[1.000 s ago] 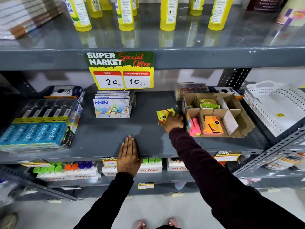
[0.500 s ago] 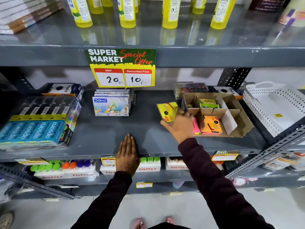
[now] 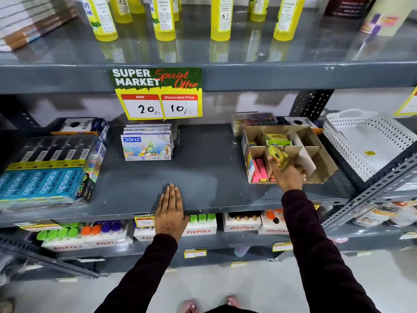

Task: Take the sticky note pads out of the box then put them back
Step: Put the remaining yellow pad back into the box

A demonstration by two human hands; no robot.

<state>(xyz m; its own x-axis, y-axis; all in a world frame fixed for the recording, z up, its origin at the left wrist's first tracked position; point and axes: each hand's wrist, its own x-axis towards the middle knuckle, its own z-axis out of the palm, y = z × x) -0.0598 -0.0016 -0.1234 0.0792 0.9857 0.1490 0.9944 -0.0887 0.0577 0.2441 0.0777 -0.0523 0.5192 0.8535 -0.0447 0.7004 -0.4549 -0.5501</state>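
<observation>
- The grey metal shelf (image 3: 203,177) spans the full width of the view and carries all the stationery stock at mid level.
- The white perforated basket (image 3: 370,143) sits at the far right end of the shelf, beside the box.
- The blue pencil packs (image 3: 42,184) lie at the left end of the shelf, well apart from the box.
- The offer sign (image 3: 158,93) hangs from the edge of the upper shelf, marked 20 and 10.
- The cardboard box (image 3: 325,163) rests on the right part of the shelf; card dividers split it into compartments.
- The pastel packs (image 3: 146,145) stand in a stack below the sign, between the pencil packs and the box.
- The left hand (image 3: 170,208) lies flat, palm down, on the front edge of the shelf, fingers straight and close together, holding nothing.
- The right hand (image 3: 287,175) is over the front middle compartment of the box, fingers closed around the yellow sticky note pad (image 3: 278,155).
- The yellow sticky note pad is tilted, raised above the dividers and inside the box outline.
- The pink sticky note pads (image 3: 259,170) stand on edge in the front left compartment, just beside the right hand.
- The green sticky note pad (image 3: 277,140) lies in a rear compartment, behind the held pad.
</observation>
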